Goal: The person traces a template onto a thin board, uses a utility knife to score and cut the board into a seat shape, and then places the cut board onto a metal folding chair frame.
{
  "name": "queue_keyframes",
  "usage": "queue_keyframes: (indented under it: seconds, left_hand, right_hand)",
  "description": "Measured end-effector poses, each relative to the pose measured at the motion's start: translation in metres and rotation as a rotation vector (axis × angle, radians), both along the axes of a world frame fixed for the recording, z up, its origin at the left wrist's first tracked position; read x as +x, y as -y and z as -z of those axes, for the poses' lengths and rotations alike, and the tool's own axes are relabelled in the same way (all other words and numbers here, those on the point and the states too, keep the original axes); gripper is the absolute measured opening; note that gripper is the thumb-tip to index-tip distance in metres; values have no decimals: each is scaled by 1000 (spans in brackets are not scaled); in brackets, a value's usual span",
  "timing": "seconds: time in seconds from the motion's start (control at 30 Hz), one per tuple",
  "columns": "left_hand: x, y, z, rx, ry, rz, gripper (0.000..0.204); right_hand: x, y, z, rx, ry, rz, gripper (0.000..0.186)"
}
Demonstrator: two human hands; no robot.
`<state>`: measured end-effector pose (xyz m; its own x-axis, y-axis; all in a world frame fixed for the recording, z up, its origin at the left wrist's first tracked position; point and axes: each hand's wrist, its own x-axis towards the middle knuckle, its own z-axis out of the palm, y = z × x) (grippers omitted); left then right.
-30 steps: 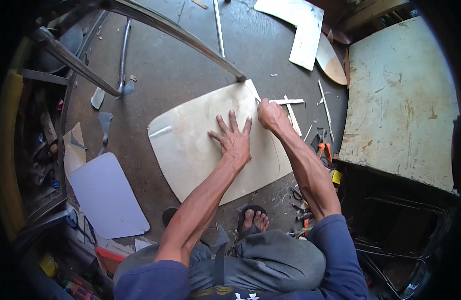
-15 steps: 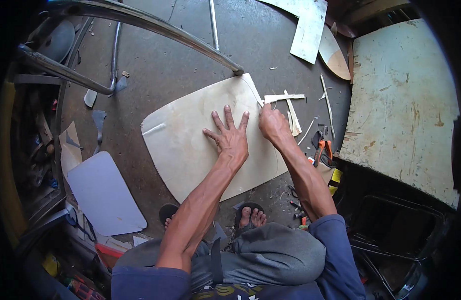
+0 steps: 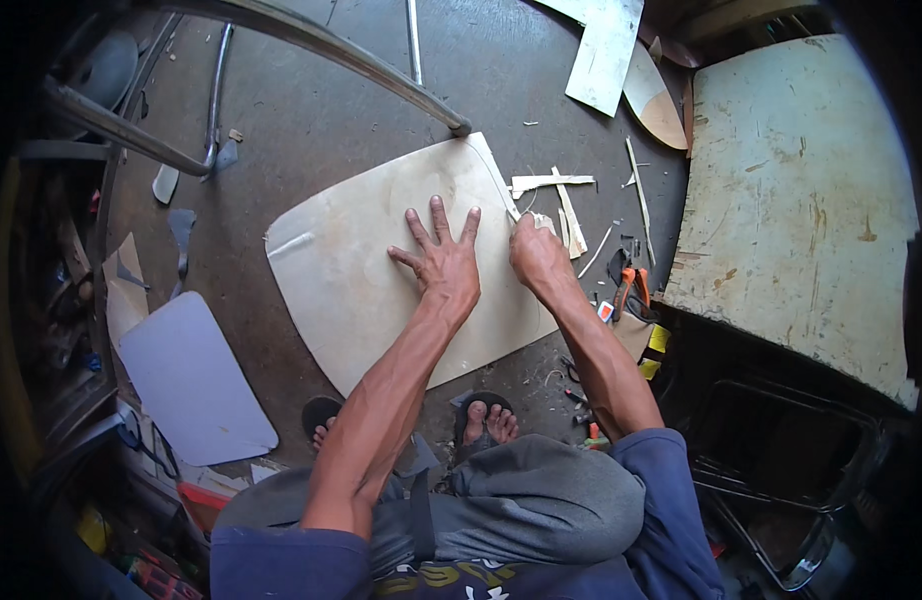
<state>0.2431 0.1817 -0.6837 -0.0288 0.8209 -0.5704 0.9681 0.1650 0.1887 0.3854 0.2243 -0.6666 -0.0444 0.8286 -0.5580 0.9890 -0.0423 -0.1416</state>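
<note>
A pale, cream-coloured board (image 3: 356, 260) with rounded corners lies flat on the floor in front of my feet. My left hand (image 3: 444, 262) is spread open, palm down, on the middle of it. At the board's right edge, my right hand (image 3: 541, 255) is closed in a fist; whatever it grips is hidden by the fingers. A thin curved line (image 3: 489, 166) runs down the board near that edge, and a narrow sliver stands off just above my right fist.
Pale offcut strips (image 3: 571, 215) and orange-handled pliers (image 3: 633, 288) lie right of the board. A metal tube frame (image 3: 381, 80) reaches its far corner. A whitish panel (image 3: 196, 380) lies left, a large worn board (image 3: 801, 200) right, and an L-shaped sheet (image 3: 603, 60) at the back.
My right fist has moved a little toward me along the board's right edge. The left hand keeps its place on the board. The whole view has shifted slightly.
</note>
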Motion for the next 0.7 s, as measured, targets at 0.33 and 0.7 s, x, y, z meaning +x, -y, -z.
queue_keyframes:
  seconds: [0.33,0.7]
  left_hand:
    - [-2,5,4,52,24,-33,124]
    - [0,5,6,64,57,-54,125]
  right_hand:
    - [10,19,6,-4,18,15,29]
    - [16,35,-4,-53,32,27,26]
